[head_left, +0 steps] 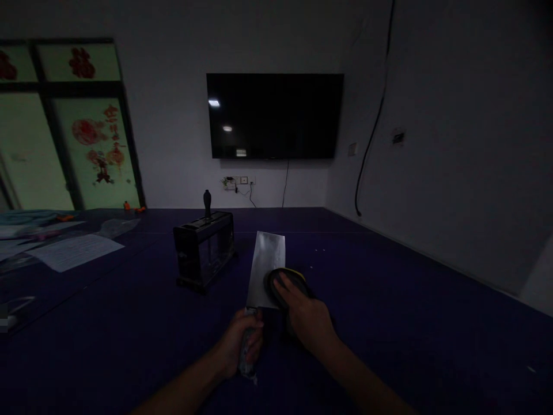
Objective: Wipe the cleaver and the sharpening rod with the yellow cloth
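Note:
A cleaver (266, 259) with a broad, shiny blade points away from me, its handle wrapped in something pale. My left hand (248, 337) is closed around that handle. Against the right side of the blade is a dark oval tool (283, 282) with a yellow edge, whose exact kind I cannot make out. My right hand (309, 317) grips it from above, fingers closed over its top, which hides much of the tool. Left of the blade stands a black box-shaped knife holder (216, 248) with a see-through side, and one black handle (207, 202) sticks up from it.
Everything is on a dark blue table surface (367, 351). At the left lie written papers (78, 252), crumpled clear plastic (116, 227) and small orange items (139, 210). A television (276, 115) hangs on the far wall, above sockets and cables. Another wall borders the right side.

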`<action>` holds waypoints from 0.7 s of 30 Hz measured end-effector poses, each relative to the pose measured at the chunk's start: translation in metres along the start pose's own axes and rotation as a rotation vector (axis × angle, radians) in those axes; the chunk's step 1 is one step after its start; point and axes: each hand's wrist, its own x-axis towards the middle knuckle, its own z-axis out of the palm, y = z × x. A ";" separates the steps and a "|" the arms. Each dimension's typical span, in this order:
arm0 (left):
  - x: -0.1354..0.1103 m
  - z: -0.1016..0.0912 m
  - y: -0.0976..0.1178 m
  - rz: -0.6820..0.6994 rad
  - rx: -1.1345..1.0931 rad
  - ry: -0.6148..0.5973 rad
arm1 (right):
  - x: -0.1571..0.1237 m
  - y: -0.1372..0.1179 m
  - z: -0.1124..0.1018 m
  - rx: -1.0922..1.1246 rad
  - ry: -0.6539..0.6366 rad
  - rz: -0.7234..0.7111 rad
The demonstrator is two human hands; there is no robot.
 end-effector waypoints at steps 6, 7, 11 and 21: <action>0.000 -0.001 0.002 0.007 -0.016 -0.016 | 0.000 0.006 0.000 0.065 0.042 0.014; 0.000 -0.001 0.002 0.008 -0.013 -0.014 | 0.000 0.007 -0.001 0.077 0.050 0.014; 0.000 0.000 -0.001 0.010 0.020 -0.009 | 0.001 0.012 -0.005 0.110 0.074 0.043; -0.003 0.004 0.000 -0.012 0.138 -0.048 | 0.000 0.025 -0.007 0.158 0.271 0.181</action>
